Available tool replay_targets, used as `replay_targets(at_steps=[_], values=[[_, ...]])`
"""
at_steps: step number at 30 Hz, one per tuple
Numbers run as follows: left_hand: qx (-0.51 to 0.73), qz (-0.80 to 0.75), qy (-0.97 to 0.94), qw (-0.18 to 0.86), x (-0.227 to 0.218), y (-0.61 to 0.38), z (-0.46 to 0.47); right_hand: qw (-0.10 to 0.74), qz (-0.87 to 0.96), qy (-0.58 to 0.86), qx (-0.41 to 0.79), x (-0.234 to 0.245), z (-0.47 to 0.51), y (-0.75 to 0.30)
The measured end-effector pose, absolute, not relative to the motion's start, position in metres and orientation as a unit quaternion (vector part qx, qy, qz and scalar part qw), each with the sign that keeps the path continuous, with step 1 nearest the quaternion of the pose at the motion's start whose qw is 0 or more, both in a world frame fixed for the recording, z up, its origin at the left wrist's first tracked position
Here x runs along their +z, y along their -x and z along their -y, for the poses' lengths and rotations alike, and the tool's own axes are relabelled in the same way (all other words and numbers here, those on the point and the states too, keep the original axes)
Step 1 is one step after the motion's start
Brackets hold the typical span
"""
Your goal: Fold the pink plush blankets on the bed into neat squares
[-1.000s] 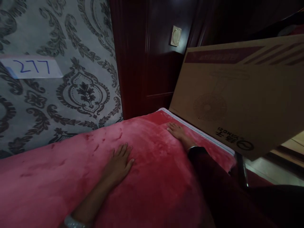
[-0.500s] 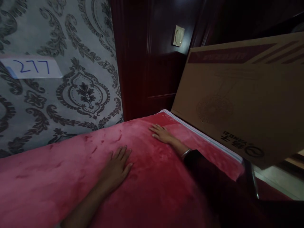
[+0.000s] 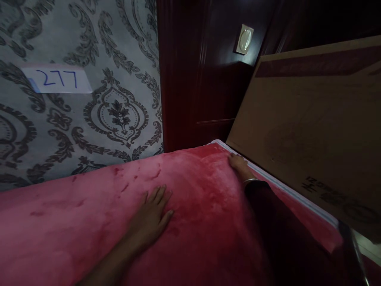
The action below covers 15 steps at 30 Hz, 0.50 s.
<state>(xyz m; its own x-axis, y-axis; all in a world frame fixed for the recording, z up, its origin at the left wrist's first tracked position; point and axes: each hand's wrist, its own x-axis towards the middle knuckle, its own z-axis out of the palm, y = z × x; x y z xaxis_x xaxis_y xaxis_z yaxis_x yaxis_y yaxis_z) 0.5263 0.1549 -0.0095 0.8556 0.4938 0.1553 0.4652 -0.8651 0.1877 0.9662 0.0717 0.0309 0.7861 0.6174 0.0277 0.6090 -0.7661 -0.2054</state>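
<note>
A pink-red plush bed cover [image 3: 190,222] spreads over a raised, bed-like surface, its pile marked with lighter and darker smears. My left hand [image 3: 153,216] lies flat on the middle of the cover, palm down, with its fingers spread. Farther right, my right hand [image 3: 240,166] rests palm down on the cover beside its pale piped edge [image 3: 282,186]. The right fingers look foreshortened and a little blurred, and nothing shows in them. A bracelet [image 3: 250,180] circles the right wrist below a dark sleeve.
A large cardboard box [image 3: 297,119] leans along the right side of the bed. Behind stands a dark red wooden panel [image 3: 190,79] with a pale knob plate [image 3: 245,39]. Patterned wallpaper [image 3: 119,115] on the left carries a paper label [image 3: 58,78] reading 277.
My right hand has slid right and slightly farther away across the cover, up to its piped edge. My left hand stays flat in nearly the same spot. The view has turned slightly left.
</note>
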Motion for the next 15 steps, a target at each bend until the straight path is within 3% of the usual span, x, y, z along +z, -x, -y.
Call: replay_targets(at_steps=[4, 8, 15], values=[[0.108, -0.251, -0.96, 0.062, -0.012, -0.525, -0.155, 0.12, 0.49, 0.864, 0.005, 0.021, -0.119, -0.907], [0.098, -0.251, -0.961, 0.06, -0.012, -0.524, -0.155, 0.106, 0.691, 0.712, 0.064, 0.008, -0.152, -0.875], [0.111, -0.249, -0.961, 0.056, -0.014, -0.52, -0.15, 0.088, 0.541, 0.834, 0.062, 0.014, -0.164, -0.974]])
